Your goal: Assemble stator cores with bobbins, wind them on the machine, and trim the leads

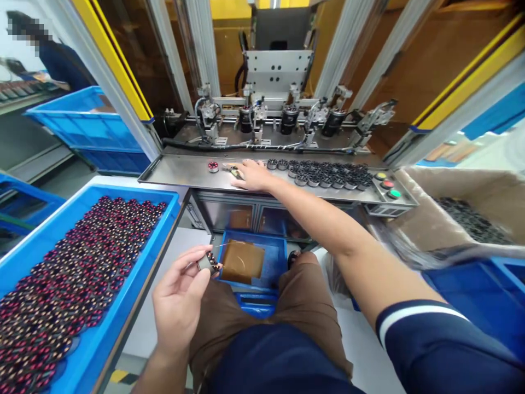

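The fingers of the left hand (180, 295) grasp one wound core (207, 264), with a wire end projecting to the right. This core is held above the person's lap, near the right edge of the blue tray (177, 205). The right hand (255, 176) is positioned over one hand tool (235, 172) with a yellow-green handle, on the metal surface (180, 169); whether its fingers are closed on the tool cannot be told.

One red-wound core (213, 167) stands on the surface, left of the tool. A cluster of dark cores (328, 174), too dense to count, occupies the right portion. Three push buttons (388, 185) (yellow, red, green) are located at the right end. Three black cylinders (289, 120) stand at the far side. The one blue tray, at left, contains uncounted wound pieces (82, 262).
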{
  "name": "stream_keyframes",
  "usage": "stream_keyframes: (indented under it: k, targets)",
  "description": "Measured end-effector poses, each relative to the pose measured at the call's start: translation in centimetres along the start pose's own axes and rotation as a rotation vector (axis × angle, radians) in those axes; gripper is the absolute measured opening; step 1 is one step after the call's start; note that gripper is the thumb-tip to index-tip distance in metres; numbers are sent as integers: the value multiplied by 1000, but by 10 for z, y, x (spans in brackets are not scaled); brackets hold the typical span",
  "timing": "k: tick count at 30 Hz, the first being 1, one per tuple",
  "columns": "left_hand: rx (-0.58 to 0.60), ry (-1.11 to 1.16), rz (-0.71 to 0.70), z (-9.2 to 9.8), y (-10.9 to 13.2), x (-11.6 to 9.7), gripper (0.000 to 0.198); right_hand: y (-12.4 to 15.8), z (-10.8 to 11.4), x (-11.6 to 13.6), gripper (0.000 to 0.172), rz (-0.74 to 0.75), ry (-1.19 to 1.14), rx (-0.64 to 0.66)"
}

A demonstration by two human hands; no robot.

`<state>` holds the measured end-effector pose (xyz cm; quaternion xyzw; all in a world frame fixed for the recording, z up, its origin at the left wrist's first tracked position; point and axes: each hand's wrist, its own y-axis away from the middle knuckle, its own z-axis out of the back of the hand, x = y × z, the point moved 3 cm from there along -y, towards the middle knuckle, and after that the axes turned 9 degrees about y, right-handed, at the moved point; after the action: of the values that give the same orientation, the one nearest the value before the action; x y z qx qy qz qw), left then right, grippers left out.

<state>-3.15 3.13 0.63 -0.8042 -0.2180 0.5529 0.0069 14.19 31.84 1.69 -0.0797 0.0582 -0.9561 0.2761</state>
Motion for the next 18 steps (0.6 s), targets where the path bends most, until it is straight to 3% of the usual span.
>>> stream_keyframes:
  k: [3,7,10,13,16,18]
  targets:
    - [-33,-1,-20,0,-1,-3,20,4,-2,-2,52,13,3,21]
    - [-44,37,30,-6,-2,-5,15,13,10,-8,36,3,-42,12]
    - [-46,63,65,-12,-1,-6,14,32,26,-12,39,-26,-125,-14]
    - [-40,123,122,-15,0,-7,12,80,34,-5,54,-14,-371,-38]
    - [-46,187,217,-19,-2,-4,11,159,25,18,51,86,-994,-30]
    - [-59,206,248,-23,-5,-1,11,216,13,40,59,164,-1139,40]
